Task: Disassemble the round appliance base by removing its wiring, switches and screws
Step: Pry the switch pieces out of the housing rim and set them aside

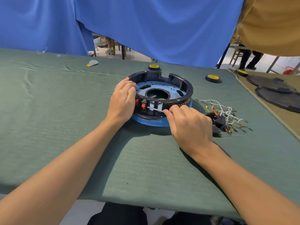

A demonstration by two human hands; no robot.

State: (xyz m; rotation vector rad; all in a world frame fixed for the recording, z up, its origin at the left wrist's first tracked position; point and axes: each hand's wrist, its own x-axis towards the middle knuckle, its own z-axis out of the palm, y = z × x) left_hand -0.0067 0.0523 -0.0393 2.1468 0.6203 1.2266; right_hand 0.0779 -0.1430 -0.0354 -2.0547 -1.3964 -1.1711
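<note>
Head view: the round appliance base lies flat on the green-clothed table, open side up, about midway between the side edges and nearer the far edge than the near one. Its central hole faces upward. The notch in its wall points to the far edge, and the wall with two red rocker switches faces the near edge.

The left hand grips the base's left rim with its fingers curled over it. The right hand pinches a thin metal tool shaft in closed fingers. The shaft's long axis runs left to right along the near wall, tip pointing left and just beside the switches.

Just right of the base lies a loose wiring bundle — white and red leads with black switch bodies. Two tape rolls sit near the far edge. Broad cloth stretches toward the left and near edges.
</note>
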